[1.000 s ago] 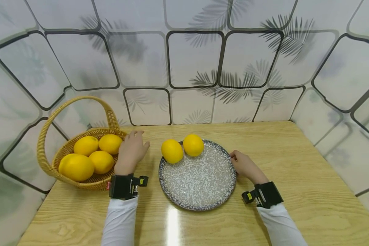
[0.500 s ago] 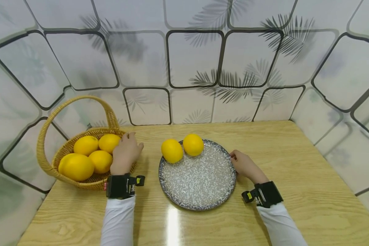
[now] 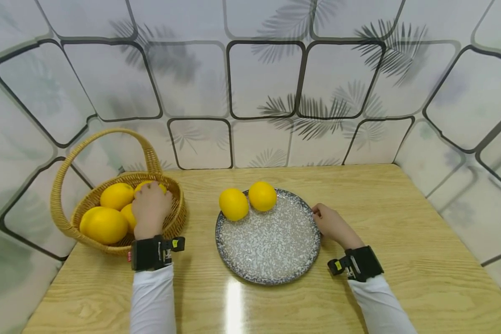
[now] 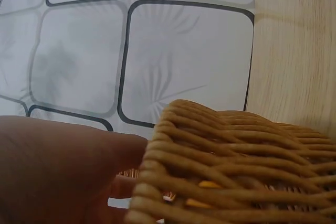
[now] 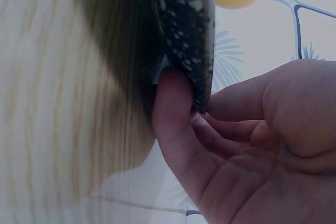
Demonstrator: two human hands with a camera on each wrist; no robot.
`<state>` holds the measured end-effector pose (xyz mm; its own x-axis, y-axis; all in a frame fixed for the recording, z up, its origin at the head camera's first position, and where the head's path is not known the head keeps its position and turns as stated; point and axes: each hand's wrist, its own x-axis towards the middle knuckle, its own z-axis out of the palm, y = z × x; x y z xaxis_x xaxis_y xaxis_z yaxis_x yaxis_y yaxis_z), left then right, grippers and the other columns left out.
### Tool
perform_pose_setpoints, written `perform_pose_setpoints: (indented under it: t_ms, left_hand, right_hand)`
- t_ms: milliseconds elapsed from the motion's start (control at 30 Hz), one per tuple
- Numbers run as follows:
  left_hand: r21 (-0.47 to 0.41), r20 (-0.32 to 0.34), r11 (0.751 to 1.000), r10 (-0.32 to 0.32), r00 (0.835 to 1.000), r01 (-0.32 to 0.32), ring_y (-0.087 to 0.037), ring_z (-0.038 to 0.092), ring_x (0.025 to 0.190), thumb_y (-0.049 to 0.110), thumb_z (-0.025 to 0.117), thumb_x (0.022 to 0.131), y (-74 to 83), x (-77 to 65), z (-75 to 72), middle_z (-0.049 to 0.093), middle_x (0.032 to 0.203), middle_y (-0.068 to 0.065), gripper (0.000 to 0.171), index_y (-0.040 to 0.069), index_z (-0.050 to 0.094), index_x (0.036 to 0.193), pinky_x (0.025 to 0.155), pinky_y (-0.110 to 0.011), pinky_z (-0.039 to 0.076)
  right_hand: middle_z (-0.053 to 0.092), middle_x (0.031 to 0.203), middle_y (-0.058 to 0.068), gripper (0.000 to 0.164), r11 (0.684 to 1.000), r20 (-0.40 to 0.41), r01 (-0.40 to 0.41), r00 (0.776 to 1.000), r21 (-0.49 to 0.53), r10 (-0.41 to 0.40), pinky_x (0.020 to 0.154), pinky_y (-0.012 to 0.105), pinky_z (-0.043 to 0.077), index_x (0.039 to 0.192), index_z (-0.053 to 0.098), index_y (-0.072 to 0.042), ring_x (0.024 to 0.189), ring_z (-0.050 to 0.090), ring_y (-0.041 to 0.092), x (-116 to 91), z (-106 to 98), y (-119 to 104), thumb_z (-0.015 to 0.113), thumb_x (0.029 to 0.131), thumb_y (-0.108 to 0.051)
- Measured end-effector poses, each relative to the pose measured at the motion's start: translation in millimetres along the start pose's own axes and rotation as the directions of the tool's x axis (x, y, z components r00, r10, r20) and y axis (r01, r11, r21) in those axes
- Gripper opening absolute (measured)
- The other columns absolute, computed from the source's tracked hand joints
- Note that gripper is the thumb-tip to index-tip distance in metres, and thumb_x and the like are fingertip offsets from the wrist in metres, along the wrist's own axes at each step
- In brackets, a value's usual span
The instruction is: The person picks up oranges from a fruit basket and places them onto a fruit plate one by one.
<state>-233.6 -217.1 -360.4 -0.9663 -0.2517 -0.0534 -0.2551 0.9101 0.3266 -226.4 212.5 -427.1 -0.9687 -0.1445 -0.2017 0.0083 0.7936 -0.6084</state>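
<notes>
Pale wall covering [image 3: 267, 79] with dark-edged panels and leaf prints, behind a wood-grain table [image 3: 401, 222]. At the left, a wicker basket [image 3: 176, 225] of yellow fruit [image 3: 105, 226]; to the right of that, a round speckled plate [image 3: 269, 246] with two yellow fruits [image 3: 234, 204] side by side at its far-left edge. Left hand [image 3: 152, 206] over the basket's right part, directly above the far-right fruit [image 3: 141, 185] and much the nearer of the two hands to it, with fingers bent down on top and the fruit's long axis hidden beneath. Cannot tell a firm grasp from a light touch there. Right hand [image 3: 327, 220] well apart from the basket, at the plate's right edge, with the rim pinched from both faces. From the covered fruit, plate off to the right, beyond the basket's wall
</notes>
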Motion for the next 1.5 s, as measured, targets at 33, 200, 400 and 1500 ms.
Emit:
perform_pose_setpoints:
  t_ms: [33,200,400,1500]
  left_hand:
    - [0.005,0.002,1.0,-0.003,1.0,0.003,-0.059,0.037,0.134,0.028,0.04,0.107,-0.8,-0.3,0.0,0.037,0.147,-0.042,0.061,-0.016,0.032,0.149,0.113,-0.066,0.034]
    - [-0.004,0.0,0.999,-0.051,0.999,0.051,-0.062,0.036,0.134,0.029,0.044,0.105,-5.8,-1.7,2.1,0.035,0.15,-0.04,0.062,-0.015,0.032,0.149,0.113,-0.069,0.027]
    - [-0.006,0.023,0.992,-0.123,0.992,0.123,-0.065,0.033,0.135,0.03,0.043,0.105,-11.2,-1.5,3.0,0.033,0.147,-0.045,0.067,-0.013,0.025,0.152,0.113,-0.075,0.023]
    - [0.022,0.25,0.999,-0.03,0.968,0.025,-0.063,0.049,0.123,0.032,0.062,0.097,-4.0,-16.4,-13.7,0.036,0.142,-0.049,0.078,-0.015,0.029,0.149,0.105,-0.071,0.038]
  right_hand:
    - [0.063,0.114,0.025,0.034,1.0,-0.001,0.0,1.0,0.001,0.0,0.067,0.033,0.047,0.132,0.051,0.009,0.083,0.058,0.024,0,0,0,0.039,0.108,-0.011]
    - [0.063,0.112,0.024,0.033,1.0,-0.004,0.007,1.0,0.002,-0.007,0.066,0.032,0.047,0.13,0.052,0.009,0.081,0.057,0.023,1,2,1,0.039,0.107,-0.011]
    - [0.063,0.11,0.024,0.033,1.0,-0.004,0.009,1.0,0.006,-0.009,0.066,0.032,0.046,0.129,0.052,0.01,0.081,0.056,0.023,1,3,2,0.039,0.107,-0.011]
    - [0.063,0.116,0.026,0.035,1.0,0.006,-0.015,1.0,0.005,0.015,0.067,0.032,0.048,0.132,0.051,0.009,0.083,0.058,0.024,2,0,0,0.038,0.108,-0.012]
